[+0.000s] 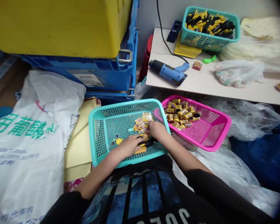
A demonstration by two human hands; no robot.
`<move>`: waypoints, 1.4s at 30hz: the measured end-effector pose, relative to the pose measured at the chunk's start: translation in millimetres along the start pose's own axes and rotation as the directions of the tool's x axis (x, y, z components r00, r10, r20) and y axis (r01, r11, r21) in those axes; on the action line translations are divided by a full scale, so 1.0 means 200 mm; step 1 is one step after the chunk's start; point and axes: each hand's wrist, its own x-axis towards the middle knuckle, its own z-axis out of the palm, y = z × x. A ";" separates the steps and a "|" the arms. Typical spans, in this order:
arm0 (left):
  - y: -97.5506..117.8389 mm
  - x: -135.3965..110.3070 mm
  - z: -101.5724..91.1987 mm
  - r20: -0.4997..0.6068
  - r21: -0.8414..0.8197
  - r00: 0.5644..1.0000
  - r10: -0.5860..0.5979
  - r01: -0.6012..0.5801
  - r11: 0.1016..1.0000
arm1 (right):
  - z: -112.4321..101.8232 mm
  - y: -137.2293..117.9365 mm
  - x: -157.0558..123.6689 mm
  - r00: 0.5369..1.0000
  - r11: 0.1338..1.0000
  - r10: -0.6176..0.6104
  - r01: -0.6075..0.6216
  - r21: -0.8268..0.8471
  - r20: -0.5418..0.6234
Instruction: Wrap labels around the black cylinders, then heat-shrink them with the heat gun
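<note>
The half-curled left hand [131,145] grasps a yellow-and-black piece [142,144] while, farther right, the right hand [156,129] touches printed labels [141,126], its grip impossible to tell.

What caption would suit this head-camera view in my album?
Left hand and right hand reach into a turquoise basket of small printed pieces, with yellow pieces in a pink basket alongside.

Small assembly or packing workshop, by the look of it.
Judged from blue heat gun [169,72] on white bench [197,83], far right; far basket [207,44] of yellow-and-black parts [207,25] on same bench; near teal basket [123,106] and pink basket [208,132] with small printed pieces [182,114], middle; stacked blue crates [118,79], far left; large printed white sack [37,174], near left; clear plastic bags [247,118] below bench, right.
</note>
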 end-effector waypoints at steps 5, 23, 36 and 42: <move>-0.03 0.00 -0.03 -0.003 -0.034 1.000 -0.014 0.014 0.999 | 0.01 0.04 0.05 1.000 0.997 -0.001 -0.001 0.073 0.027; -0.03 0.14 -0.14 -0.464 -0.668 0.756 -0.461 0.043 0.743 | 0.05 0.05 0.00 0.973 0.521 0.006 0.195 0.831 -0.232; 0.11 0.12 -0.27 -0.385 -0.779 0.886 -0.259 -0.161 0.607 | -0.04 -0.09 -0.04 0.987 -0.001 -0.100 0.124 0.992 -0.124; 0.11 0.10 -0.23 -0.368 -0.888 0.878 -0.304 -0.236 0.395 | -0.02 -0.15 -0.02 0.970 -0.155 -0.235 0.025 0.988 -0.061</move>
